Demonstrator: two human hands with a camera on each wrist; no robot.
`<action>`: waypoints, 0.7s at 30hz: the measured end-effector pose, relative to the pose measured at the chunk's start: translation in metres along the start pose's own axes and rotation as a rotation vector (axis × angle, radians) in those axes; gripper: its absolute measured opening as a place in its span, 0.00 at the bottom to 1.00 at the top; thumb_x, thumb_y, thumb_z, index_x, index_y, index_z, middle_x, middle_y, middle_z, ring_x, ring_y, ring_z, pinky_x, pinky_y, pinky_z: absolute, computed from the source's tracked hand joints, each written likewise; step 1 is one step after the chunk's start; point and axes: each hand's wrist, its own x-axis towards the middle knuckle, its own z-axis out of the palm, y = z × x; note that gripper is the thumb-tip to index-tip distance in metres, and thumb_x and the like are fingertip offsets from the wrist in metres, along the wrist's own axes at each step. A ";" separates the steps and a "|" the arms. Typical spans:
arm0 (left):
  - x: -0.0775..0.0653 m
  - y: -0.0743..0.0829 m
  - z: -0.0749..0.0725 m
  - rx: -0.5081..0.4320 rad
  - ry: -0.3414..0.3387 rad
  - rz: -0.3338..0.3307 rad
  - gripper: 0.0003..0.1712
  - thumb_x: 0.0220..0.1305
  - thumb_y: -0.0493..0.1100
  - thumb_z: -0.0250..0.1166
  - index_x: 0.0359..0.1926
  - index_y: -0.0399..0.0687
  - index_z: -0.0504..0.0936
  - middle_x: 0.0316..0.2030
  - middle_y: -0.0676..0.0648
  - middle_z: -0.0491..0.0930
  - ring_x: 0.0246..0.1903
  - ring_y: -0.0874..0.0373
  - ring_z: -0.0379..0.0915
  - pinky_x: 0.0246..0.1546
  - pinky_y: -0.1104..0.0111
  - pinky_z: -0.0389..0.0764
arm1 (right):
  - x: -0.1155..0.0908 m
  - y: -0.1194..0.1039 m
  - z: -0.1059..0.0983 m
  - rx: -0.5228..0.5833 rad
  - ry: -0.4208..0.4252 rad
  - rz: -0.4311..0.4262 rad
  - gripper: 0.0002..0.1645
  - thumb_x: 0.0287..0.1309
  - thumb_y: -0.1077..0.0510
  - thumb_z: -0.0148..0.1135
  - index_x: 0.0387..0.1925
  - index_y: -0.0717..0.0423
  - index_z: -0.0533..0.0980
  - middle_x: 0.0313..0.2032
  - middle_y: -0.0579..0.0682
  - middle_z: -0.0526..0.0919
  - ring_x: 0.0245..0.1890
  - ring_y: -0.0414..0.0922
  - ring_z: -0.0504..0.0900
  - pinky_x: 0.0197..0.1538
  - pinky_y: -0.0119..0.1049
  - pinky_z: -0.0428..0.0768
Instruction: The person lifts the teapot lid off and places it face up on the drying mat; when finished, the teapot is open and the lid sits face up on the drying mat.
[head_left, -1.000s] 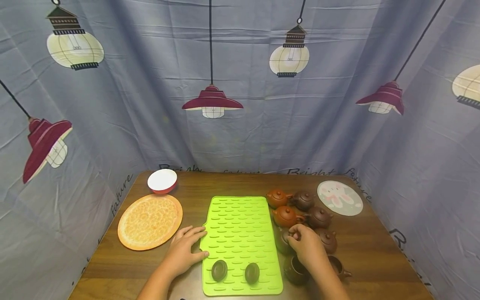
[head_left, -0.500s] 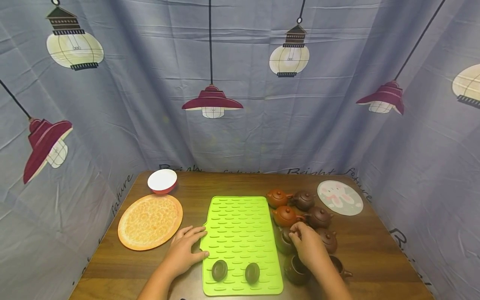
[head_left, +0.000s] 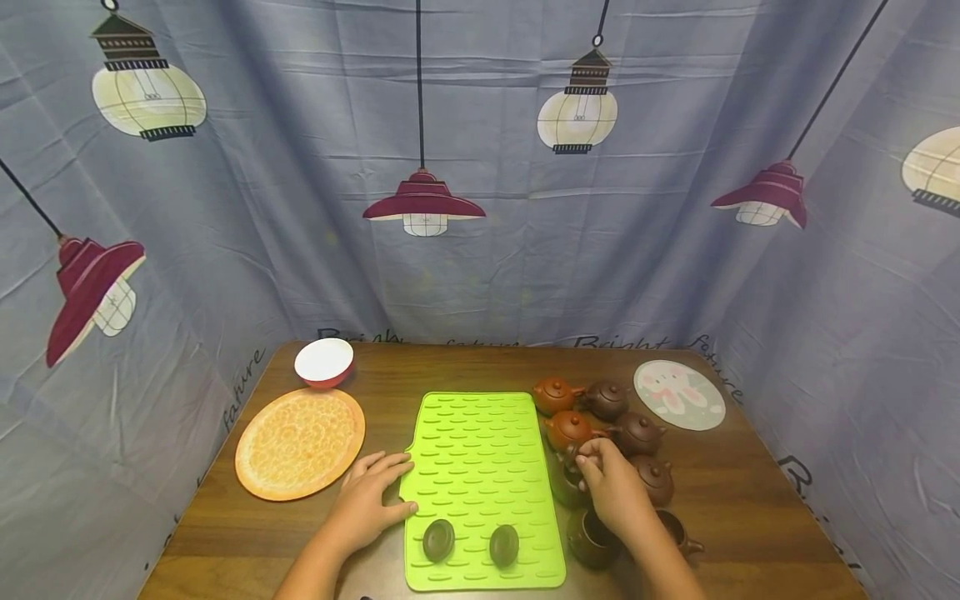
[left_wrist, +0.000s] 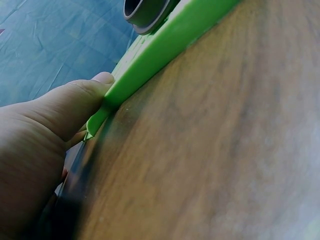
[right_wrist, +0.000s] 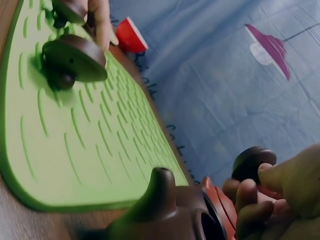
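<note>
Lid (right_wrist: 254, 162) pinched between thumb and fingers of right hand (head_left: 618, 492), just above open pot (head_left: 564, 493); contact with rim hard to tell. Left hand (head_left: 367, 504) at left edge of green mat (head_left: 480, 458), fingers straight and slightly apart, thumb set well away from them, tips on edge. Two other lids (head_left: 504, 546) on near end of mat, side by side, upside down and tipped on knobs. Two more open pots (head_left: 588, 550) by right forearm, one either side, farther one partly covered by it. Beyond, two orange pots (head_left: 573, 433) and three brown pots (head_left: 639, 436), all with lids on. Far left, red bowl (head_left: 324, 383) just beyond round mat (head_left: 300, 446); far right, rabbit mat (head_left: 678, 398) on wooden table (head_left: 757, 517).
</note>
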 end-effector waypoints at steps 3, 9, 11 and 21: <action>0.000 0.000 0.000 0.003 -0.001 -0.001 0.41 0.58 0.66 0.76 0.69 0.59 0.79 0.73 0.62 0.71 0.78 0.44 0.52 0.72 0.28 0.53 | 0.001 -0.001 0.002 0.135 -0.032 0.046 0.10 0.78 0.60 0.55 0.56 0.57 0.72 0.37 0.51 0.84 0.34 0.46 0.80 0.32 0.34 0.78; 0.001 -0.001 -0.001 0.010 0.001 -0.002 0.41 0.58 0.66 0.76 0.69 0.59 0.79 0.73 0.62 0.70 0.78 0.45 0.52 0.72 0.28 0.53 | 0.000 -0.006 0.013 0.486 -0.171 0.070 0.12 0.78 0.64 0.53 0.57 0.62 0.69 0.29 0.49 0.75 0.29 0.42 0.74 0.30 0.27 0.73; 0.001 -0.001 -0.001 0.014 0.004 0.000 0.41 0.58 0.66 0.76 0.69 0.59 0.79 0.74 0.62 0.70 0.78 0.45 0.52 0.72 0.28 0.53 | -0.001 -0.008 0.017 0.559 -0.215 0.070 0.12 0.78 0.63 0.54 0.57 0.63 0.68 0.31 0.48 0.74 0.29 0.40 0.72 0.29 0.25 0.71; 0.001 -0.002 0.000 0.002 -0.006 0.010 0.42 0.58 0.67 0.75 0.70 0.58 0.79 0.74 0.61 0.70 0.79 0.44 0.51 0.72 0.27 0.52 | -0.007 -0.026 0.038 0.653 -0.343 0.055 0.26 0.74 0.52 0.63 0.62 0.64 0.67 0.27 0.43 0.75 0.24 0.35 0.70 0.26 0.23 0.68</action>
